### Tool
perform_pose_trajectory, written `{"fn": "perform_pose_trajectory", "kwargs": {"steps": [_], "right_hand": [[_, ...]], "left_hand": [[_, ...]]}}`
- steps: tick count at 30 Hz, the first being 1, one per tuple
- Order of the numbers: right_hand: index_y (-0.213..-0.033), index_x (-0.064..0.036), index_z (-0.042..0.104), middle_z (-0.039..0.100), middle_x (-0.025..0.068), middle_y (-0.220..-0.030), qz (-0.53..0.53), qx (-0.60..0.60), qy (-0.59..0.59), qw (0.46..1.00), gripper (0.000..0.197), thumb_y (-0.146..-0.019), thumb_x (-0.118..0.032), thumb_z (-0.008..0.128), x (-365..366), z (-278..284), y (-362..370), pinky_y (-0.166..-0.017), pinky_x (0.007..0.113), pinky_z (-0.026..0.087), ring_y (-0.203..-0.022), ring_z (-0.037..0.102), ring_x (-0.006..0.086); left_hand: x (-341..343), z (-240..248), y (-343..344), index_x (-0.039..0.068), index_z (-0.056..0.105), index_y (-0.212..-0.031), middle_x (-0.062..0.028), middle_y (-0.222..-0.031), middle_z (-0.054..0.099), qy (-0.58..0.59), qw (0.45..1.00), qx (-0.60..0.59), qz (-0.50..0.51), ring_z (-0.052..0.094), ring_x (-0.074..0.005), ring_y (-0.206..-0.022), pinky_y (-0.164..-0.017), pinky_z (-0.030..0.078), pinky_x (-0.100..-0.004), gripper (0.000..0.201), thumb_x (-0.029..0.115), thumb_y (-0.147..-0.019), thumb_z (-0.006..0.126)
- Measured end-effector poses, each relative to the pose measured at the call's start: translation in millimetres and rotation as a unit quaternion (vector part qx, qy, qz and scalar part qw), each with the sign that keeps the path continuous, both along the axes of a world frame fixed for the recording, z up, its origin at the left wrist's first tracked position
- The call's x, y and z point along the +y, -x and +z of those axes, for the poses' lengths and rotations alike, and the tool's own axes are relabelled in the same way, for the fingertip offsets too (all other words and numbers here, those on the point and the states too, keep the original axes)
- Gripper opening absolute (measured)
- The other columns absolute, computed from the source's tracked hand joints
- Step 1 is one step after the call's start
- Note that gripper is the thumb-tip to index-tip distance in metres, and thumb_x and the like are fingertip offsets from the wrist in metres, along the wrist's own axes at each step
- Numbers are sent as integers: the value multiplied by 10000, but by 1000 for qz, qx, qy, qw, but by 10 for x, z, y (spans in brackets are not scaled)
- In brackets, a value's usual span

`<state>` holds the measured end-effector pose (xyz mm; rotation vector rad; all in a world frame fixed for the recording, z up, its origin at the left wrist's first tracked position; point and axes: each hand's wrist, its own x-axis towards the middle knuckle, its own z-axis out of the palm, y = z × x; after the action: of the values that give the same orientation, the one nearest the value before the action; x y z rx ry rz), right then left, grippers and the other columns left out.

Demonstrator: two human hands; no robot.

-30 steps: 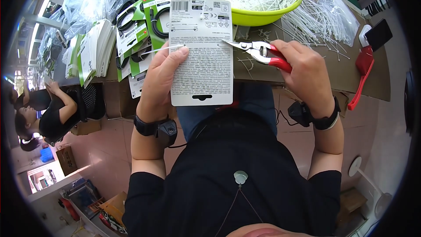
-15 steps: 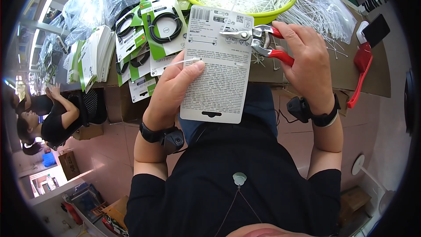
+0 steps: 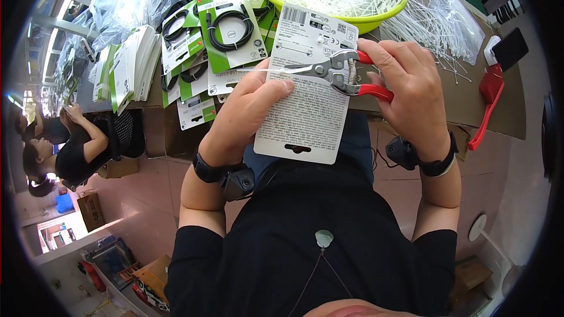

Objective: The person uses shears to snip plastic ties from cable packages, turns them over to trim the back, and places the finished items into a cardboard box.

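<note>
Gripping card (image 3: pixel 302 120) in left hand (image 3: pixel 242 108), mid-frame, printed face up. Holding cutters (image 3: pixel 320 70) in right hand (image 3: pixel 409 85), handles spread, tip over card at white tie (image 3: pixel 275 70); cannot tell blade contact. Noting outward: packed cables (image 3: pixel 230 28), above left of frame centre; green tub (image 3: pixel 352 25), top centre; loose ties (image 3: pixel 432 44), upper right.

Head view: wide fisheye, left unit of a head-worn pair; looking down, upright, unmirrored. Nearest, lower centre: wearer's black short-sleeved fabric shirt (image 3: pixel 305 217). Mid-range, above centre: bare left hand (image 3: pixel 249 103), bare right hand (image 3: pixel 406 85). Upper: brown flat-topped worktable (image 3: pixel 510 118). Farthest, below: pinkish tiled floor (image 3: pixel 402 202). Straight edges bow rimward.
</note>
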<state>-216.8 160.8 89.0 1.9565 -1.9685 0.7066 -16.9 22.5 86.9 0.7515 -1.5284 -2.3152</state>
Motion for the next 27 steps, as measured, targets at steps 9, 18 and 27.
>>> {"fn": "perform_pose_trajectory", "kwargs": {"steps": [9, 18, 27], "right_hand": [[-1164, -72, 614, 616, 98, -990, 7, 20, -18, 1000, 435, -734, -41, 673, -14, -15, -31, -769, 363, 466, -873, 585, 256], [-1174, 13, 546, 627, 95, -1041, 90, -803, 10, 589, 328, -876, -99, 628, -14, -238, 47, -771, 312, 499, -910, 619, 171], [-1225, 8, 500, 601, 85, -1115, 77, -829, 80, 548, 372, -878, -68, 610, -198, -280, -338, -880, 285, 475, -1016, 586, 157]], "left_hand": [[54, -37, 19, -47, 437, -1272, -118, -1139, 597, -3, 1000, 14, 6, 580, -153, -997, -872, 461, -271, 395, 98, -906, 471], [-167, -31, 2, -45, 425, -1298, -169, -1305, 514, 558, 796, 232, -47, 495, -224, -1210, -1006, 395, -326, 392, 92, -935, 480], [-27, -104, 226, -34, 427, -1316, -200, -1321, 506, 291, 907, 203, 227, 488, -245, -1241, -992, 445, -360, 379, 169, -995, 442]]}}
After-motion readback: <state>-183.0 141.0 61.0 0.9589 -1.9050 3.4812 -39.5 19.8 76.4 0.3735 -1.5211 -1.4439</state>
